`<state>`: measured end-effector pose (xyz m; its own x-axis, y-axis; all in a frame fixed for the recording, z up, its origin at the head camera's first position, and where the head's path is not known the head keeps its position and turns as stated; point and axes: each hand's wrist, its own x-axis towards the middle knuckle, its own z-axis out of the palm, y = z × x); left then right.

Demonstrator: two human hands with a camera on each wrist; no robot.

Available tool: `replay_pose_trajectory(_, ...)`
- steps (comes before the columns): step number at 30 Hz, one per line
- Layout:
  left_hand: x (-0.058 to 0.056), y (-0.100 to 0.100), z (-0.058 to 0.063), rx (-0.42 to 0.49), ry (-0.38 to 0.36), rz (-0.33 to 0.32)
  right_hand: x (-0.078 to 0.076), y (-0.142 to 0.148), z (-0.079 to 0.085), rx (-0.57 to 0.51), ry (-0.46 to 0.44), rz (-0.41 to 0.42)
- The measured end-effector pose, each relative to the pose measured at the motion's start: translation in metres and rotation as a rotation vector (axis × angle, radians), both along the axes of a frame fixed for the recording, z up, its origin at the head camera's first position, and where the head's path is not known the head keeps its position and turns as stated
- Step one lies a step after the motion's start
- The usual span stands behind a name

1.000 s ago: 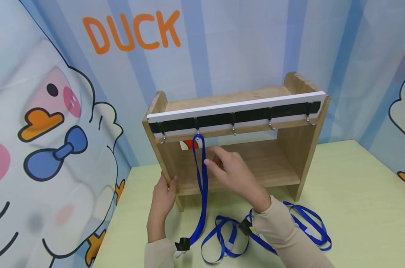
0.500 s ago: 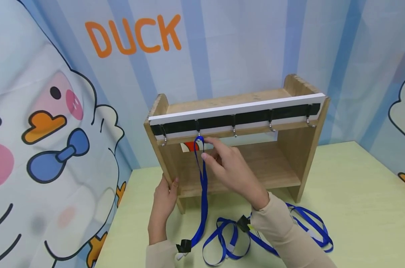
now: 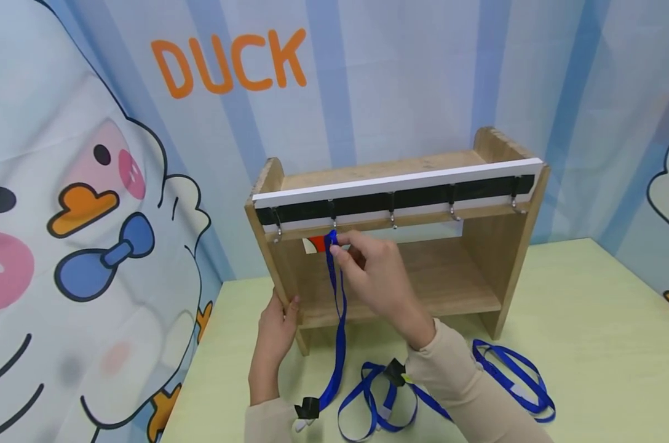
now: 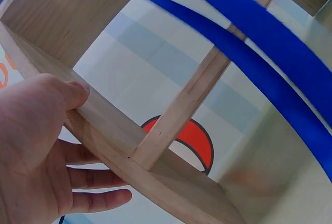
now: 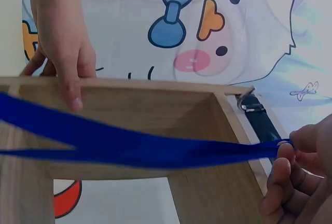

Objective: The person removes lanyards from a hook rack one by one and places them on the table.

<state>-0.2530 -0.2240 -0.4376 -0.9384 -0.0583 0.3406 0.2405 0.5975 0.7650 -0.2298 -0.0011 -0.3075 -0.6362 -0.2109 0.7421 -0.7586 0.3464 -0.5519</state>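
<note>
My right hand [image 3: 379,277] pinches the top of a blue lanyard [image 3: 340,344] between thumb and index finger, just below the second hook [image 3: 334,224] from the left. Whether the loop sits on that hook is hidden by the fingers. In the right wrist view, the flat strap [image 5: 135,149] runs taut from those fingertips. Its black clip [image 3: 308,408] lies low, by the left sleeve. My left hand [image 3: 276,332] grips the left side panel of a small wooden shelf [image 3: 451,271]; in the left wrist view the thumb [image 4: 78,93] lies on its inner side, other fingers outside.
Several metal hooks line a black strip [image 3: 417,197] along the shelf's front. More blue lanyards lie on the pale table: one coiled [image 3: 376,400] with a black clip [image 3: 395,371], another loop [image 3: 517,381] farther right. A duck-printed curtain [image 3: 401,74] stands behind.
The right fingers have closed in on the lanyard's top loop, now bunched and pinched under the hook. The strap has twisted narrower. The left hand keeps its grip on the shelf.
</note>
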Motion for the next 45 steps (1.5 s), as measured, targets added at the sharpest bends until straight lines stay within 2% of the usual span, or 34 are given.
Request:
replay_pose_trajectory(5, -0.001, 0.000, 0.004, -0.006, 0.003, -0.009, 0.008, -0.008, -0.010, -0.028, 0.020, 0.057)
replay_pose_trajectory(11, 0.000, -0.002, 0.006, -0.005, -0.037, -0.021, 0.014, -0.021, -0.023, 0.001, 0.020, 0.066)
replay_pose_trajectory(18, 0.001, -0.006, 0.007, -0.026, -0.057, -0.040, 0.029, -0.035, -0.027, -0.014, -0.041, 0.170)
replay_pose_trajectory(25, 0.004, -0.007, 0.011, -0.074, -0.026, -0.066, 0.045, -0.048, -0.027, -0.025, -0.049, 0.264)
replay_pose_trajectory(30, 0.010, -0.010, 0.012, -0.005, -0.040, -0.129, 0.059, -0.057, -0.026, -0.009, -0.081, 0.329)
replay_pose_trajectory(34, 0.010, -0.011, 0.013, 0.102, -0.143, -0.128, 0.068, -0.064, -0.026, -0.007, -0.104, 0.397)
replay_pose_trajectory(36, 0.009, -0.011, 0.015, 0.167, -0.211, -0.124, 0.072, -0.068, -0.028, -0.028, -0.128, 0.426)
replay_pose_trajectory(38, 0.009, -0.012, 0.016, 0.204, -0.245, -0.120, 0.075, -0.071, -0.031, -0.060, -0.162, 0.436)
replay_pose_trajectory(41, 0.008, -0.011, 0.016, 0.158, -0.214, -0.110, 0.077, -0.074, -0.039, -0.127, -0.237, 0.423)
replay_pose_trajectory(45, 0.008, -0.011, 0.012, 0.053, -0.143, -0.077, 0.076, -0.075, -0.054, -0.197, -0.352, 0.408)
